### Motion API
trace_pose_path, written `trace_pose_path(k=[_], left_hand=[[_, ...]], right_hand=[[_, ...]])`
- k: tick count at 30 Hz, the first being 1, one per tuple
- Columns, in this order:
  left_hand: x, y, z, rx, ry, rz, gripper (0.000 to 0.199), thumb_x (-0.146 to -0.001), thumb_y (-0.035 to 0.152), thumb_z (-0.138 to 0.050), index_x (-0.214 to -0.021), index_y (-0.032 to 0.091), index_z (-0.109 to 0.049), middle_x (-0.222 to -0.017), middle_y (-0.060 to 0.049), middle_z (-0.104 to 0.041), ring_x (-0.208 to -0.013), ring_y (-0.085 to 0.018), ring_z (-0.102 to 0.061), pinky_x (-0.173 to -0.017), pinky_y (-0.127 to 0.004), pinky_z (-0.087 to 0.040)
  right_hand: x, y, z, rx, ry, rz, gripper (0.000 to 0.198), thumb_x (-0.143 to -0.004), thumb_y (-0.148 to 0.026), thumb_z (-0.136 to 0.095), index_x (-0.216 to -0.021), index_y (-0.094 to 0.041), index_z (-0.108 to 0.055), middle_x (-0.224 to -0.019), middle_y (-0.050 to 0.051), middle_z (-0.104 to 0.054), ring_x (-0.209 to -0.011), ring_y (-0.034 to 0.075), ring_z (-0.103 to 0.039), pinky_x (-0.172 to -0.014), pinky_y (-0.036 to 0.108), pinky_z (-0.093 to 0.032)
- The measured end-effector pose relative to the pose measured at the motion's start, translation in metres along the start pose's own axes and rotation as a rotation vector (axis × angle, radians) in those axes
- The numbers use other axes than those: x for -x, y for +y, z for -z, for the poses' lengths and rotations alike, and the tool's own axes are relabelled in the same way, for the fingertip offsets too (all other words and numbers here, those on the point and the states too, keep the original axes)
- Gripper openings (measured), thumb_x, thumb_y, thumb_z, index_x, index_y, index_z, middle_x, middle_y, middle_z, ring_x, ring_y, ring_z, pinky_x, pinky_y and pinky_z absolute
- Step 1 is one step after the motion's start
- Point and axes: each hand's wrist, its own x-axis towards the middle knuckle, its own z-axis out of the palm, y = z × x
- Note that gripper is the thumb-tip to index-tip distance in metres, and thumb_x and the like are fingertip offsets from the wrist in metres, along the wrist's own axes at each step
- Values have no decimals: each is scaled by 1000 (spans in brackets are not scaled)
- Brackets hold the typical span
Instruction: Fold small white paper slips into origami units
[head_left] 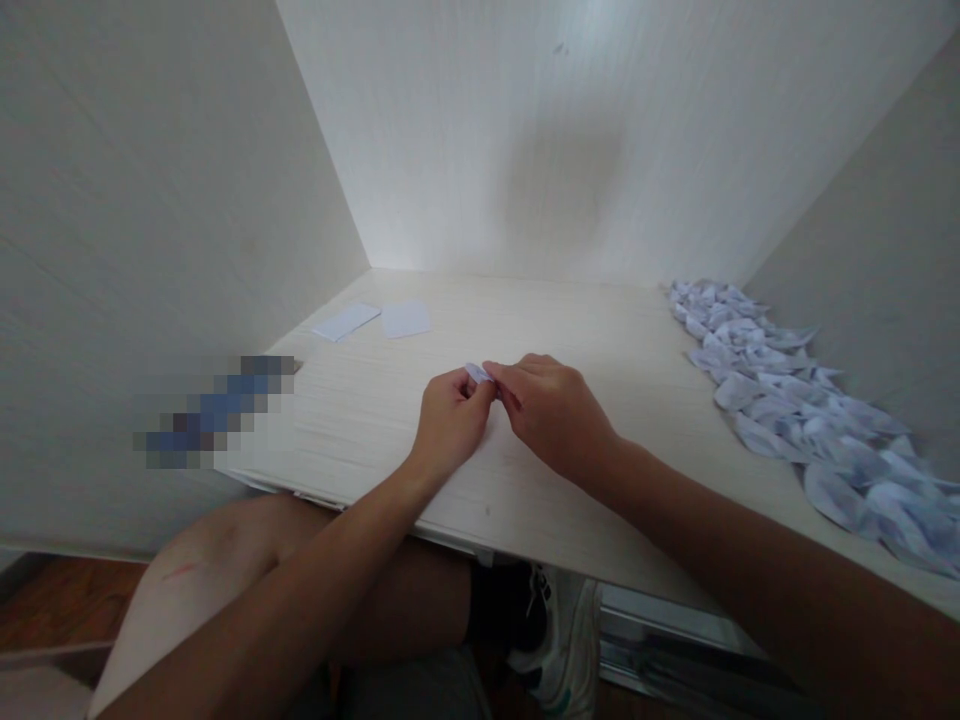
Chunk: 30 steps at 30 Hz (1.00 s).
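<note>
Both hands meet above the middle of the pale tabletop, close together over a small folded piece of white paper. My left hand pinches the paper from the left between thumb and fingers. From the right, my right hand presses its thumb and fingertips on the same piece. Only a small corner of the paper shows above the thumbs; the rest is hidden by the fingers.
Two flat white paper pieces lie at the back left. A long heap of folded white paper pieces runs along the right side. A blurred-out item is at the left edge. Walls enclose three sides; knees are below.
</note>
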Motion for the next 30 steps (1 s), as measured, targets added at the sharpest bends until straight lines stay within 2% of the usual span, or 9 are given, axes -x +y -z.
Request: trace_pose_path(k=[3, 6, 10, 15, 19, 22, 25, 27, 30], left_hand=[[0, -3, 0, 29, 14, 15, 37, -87, 41, -61, -56, 21, -53, -48, 5, -45, -47, -11, -37, -47, -26, -25], [0, -4, -1, 31, 31, 10, 35, -86, 40, -63, -57, 21, -55, -49, 5, -45, -47, -11, -37, -46, -25, -26], [-2, -3, -2, -8, 59, 4, 33, -83, 39, -64, -56, 20, -56, -49, 4, -47, -48, -11, -39, -46, -25, -26], [-6, 2, -5, 14, 55, 81, 35, -80, 40, -65, -53, 21, -53, -44, 5, -43, -43, -10, -38, -41, -24, -24], [-7, 12, 3, 144, -96, 247, 28, -81, 33, -64, -58, 22, -51, -42, 5, -43, -35, -9, -38, -35, -23, -23], [-7, 20, 18, 165, -247, 353, 29, -79, 30, -69, -60, 22, -49, -48, 2, -52, -36, -10, -46, -32, -21, -28], [-6, 22, 36, 122, -281, 262, 32, -73, 33, -80, -68, 22, -50, -57, 0, -59, -45, -13, -57, -32, -20, -40], [-5, 19, 46, 149, -344, 178, 34, -70, 34, -84, -79, 22, -54, -70, -1, -65, -59, -18, -67, -39, -24, -53], [-5, 13, 60, 185, -447, 92, 34, -76, 36, -79, -98, 22, -57, -88, -4, -68, -72, -21, -73, -52, -34, -64]], right_hand=[[1, -1, -2, 7, -15, 12, 41, -92, -5, -51, -128, -10, -71, -94, 13, -79, -85, 22, -67, -80, 34, -51], [2, -1, -4, 0, -17, -50, 44, -93, -7, -52, -135, -11, -66, -95, 13, -79, -83, 21, -68, -78, 34, -52], [1, 1, -6, -48, -19, -129, 44, -94, -11, -55, -136, -13, -65, -99, 14, -80, -84, 22, -71, -79, 35, -55], [-1, 4, -6, -112, -11, -171, 45, -92, -10, -59, -136, -13, -66, -105, 14, -81, -90, 24, -76, -85, 38, -57], [-3, 11, -9, -300, 41, -277, 41, -85, -8, -66, -125, -16, -72, -97, 9, -83, -87, 22, -78, -89, 39, -58], [-5, 20, -13, -600, -8, -402, 31, -80, -12, -73, -111, -15, -74, -87, 7, -82, -77, 20, -78, -76, 34, -61], [-6, 26, -16, -851, -110, -482, 23, -76, -15, -80, -97, -14, -72, -80, 7, -81, -68, 18, -76, -62, 27, -58], [-7, 28, -17, -955, -163, -507, 18, -74, -13, -80, -87, -15, -68, -74, 5, -78, -64, 15, -73, -58, 24, -54], [-8, 28, -15, -1072, -237, -509, 16, -75, -8, -75, -78, -16, -63, -64, 0, -73, -58, 11, -68, -55, 21, -48]])
